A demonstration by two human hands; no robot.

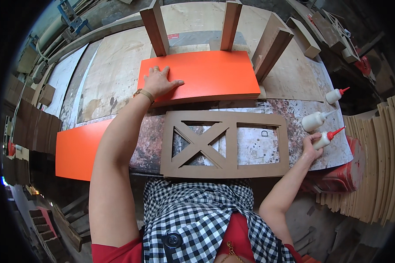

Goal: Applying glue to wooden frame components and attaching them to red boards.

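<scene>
My left hand [159, 83] lies with fingers spread on the left end of an orange panel [210, 72]. Wooden posts [155, 30] rise around that panel's far and right sides. At the table's right edge, my right hand [313, 148] is wrapped round a white glue bottle [322, 140] with a red nozzle, which tilts up to the right. Just beyond it is a larger white bottle [312, 122] with a pale nozzle, and farther back a red-tipped bottle [333, 96]. In front of me, between my arms, rests a brown cut-out frame [199, 142] with an X-shaped brace and a rectangular opening.
Another orange panel [77, 147] lies at the near left, partly behind my left arm. Stacked wooden strips [377, 153] stand to the right, beside a red object [333, 175] under the table edge. Brown boards [35, 122] are piled at the left.
</scene>
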